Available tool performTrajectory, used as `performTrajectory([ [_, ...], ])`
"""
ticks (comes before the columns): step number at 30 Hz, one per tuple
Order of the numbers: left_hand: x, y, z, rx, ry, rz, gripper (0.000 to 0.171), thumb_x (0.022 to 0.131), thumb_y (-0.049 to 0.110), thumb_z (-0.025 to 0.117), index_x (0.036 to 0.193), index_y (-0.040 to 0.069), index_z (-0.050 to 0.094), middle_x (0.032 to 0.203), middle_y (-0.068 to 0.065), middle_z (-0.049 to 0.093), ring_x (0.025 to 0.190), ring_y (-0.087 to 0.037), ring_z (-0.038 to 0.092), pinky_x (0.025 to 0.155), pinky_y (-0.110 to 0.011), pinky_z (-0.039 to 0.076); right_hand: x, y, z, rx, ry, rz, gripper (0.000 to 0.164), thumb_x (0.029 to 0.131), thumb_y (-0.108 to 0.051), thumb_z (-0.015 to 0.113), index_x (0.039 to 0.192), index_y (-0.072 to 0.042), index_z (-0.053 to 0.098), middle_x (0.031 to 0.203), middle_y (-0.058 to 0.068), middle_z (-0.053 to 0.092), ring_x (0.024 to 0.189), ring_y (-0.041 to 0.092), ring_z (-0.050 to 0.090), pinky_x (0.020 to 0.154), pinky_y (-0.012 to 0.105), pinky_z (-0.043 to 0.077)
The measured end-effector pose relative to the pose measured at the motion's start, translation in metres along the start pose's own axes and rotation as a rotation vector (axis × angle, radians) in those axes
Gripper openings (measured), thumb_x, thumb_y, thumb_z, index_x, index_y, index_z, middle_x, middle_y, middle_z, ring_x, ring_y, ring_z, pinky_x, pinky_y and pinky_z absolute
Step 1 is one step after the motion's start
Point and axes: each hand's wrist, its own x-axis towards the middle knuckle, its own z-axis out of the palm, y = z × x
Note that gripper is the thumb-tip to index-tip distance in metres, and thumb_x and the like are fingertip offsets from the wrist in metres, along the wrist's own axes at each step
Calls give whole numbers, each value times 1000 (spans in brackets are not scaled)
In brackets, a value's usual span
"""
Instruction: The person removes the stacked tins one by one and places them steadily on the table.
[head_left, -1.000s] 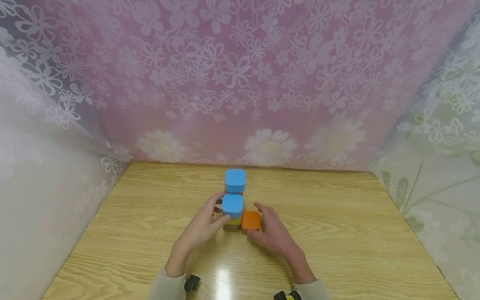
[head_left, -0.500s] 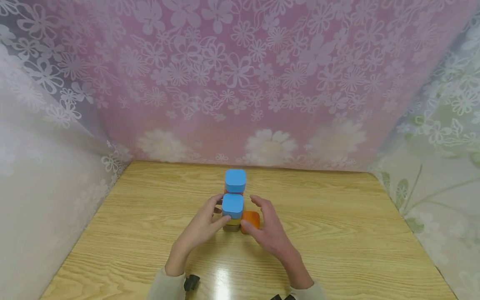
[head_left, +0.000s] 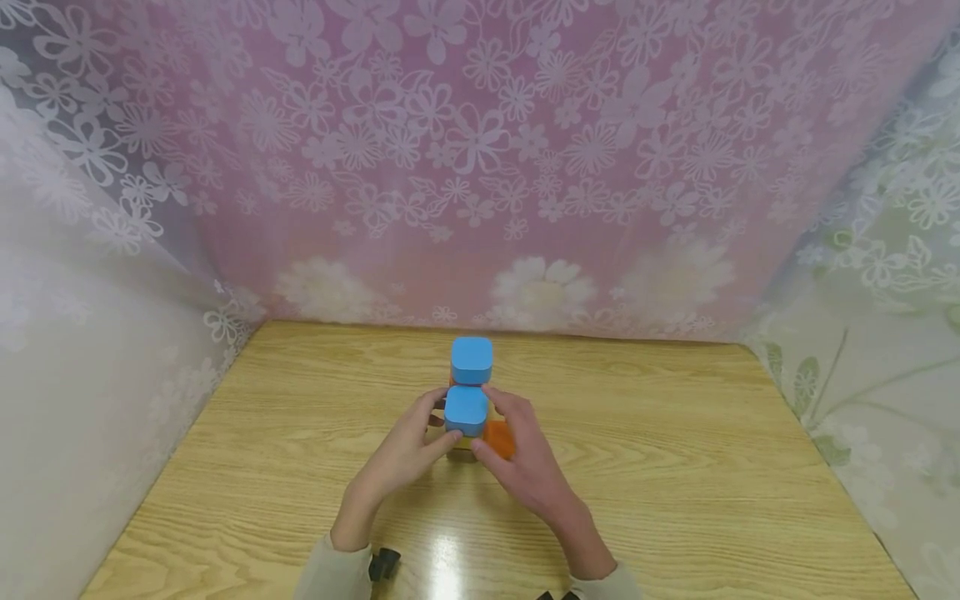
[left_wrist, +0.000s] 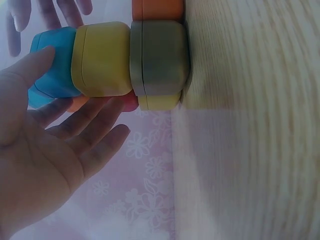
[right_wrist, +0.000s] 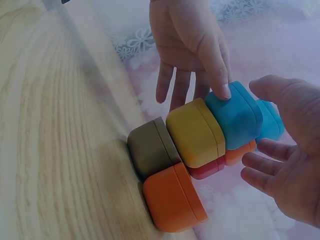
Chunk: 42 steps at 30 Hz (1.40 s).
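Note:
A front stack of rounded blocks has an olive-brown one [left_wrist: 162, 57] at the bottom, a yellow one [left_wrist: 102, 60] above it and a blue block [head_left: 466, 404] on top. My left hand [head_left: 405, 446] holds that blue block from the left, thumb on its near side and fingers around the back. To its right, my right hand [head_left: 528, 467] has thumb and fingers spread, tips close to the blue block. Partly hidden under the right hand, an orange block [right_wrist: 172, 200] lies on the table against the olive-brown one.
Right behind stands a taller stack topped by another blue block [head_left: 472, 354], with orange [right_wrist: 241, 152], red [right_wrist: 207, 169] and pale yellow [left_wrist: 160, 102] blocks below. The wooden table [head_left: 712, 467] meets floral curtains [head_left: 375, 167] at the back and sides.
My right hand has moved left from beside the orange block and up to the front blue block. My left hand and the stacks stay in place.

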Motion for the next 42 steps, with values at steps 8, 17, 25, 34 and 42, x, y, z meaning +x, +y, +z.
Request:
performTrajectory([
  [8, 2, -2, 1, 26, 3, 11, 60, 95, 16, 69, 147, 11, 41, 132, -3, 55, 115, -20, 56, 99, -43, 49, -2, -1, 4, -37, -16, 21, 66, 93, -17, 71, 152, -25, 42, 145, 12, 39, 132, 33, 44, 104, 61, 41],
  [17, 2, -3, 2, 61, -4, 5, 61, 94, 16, 69, 148, 9, 40, 132, -5, 55, 115, -21, 57, 97, -41, 50, -4, 4, 9, -92, -12, 23, 62, 91, -14, 72, 147, -18, 46, 146, 16, 39, 130, 35, 48, 104, 58, 43],
  [25, 1, -3, 2, 98, -4, -31, 62, 94, 19, 70, 148, 9, 40, 133, -8, 54, 115, -26, 57, 95, -43, 50, -5, 8, 13, -90, -22, 60, 67, 93, -14, 71, 152, -20, 40, 147, 15, 38, 127, 35, 50, 102, 56, 45],
  [34, 0, -3, 2, 134, 1, -62, 59, 95, 22, 69, 146, 8, 44, 138, -11, 52, 117, -29, 57, 94, -45, 51, -4, 11, 16, -46, -17, 58, 67, 93, -12, 70, 151, -20, 39, 146, 16, 38, 125, 33, 53, 101, 51, 48],
  [42, 0, -4, 2, 160, 5, -60, 55, 95, 22, 68, 143, 6, 47, 140, -12, 52, 116, -29, 58, 94, -43, 51, -3, 11, 17, -3, 0, 67, 62, 93, -13, 69, 148, -19, 39, 145, 12, 40, 113, 27, 55, 96, 52, 48],
])
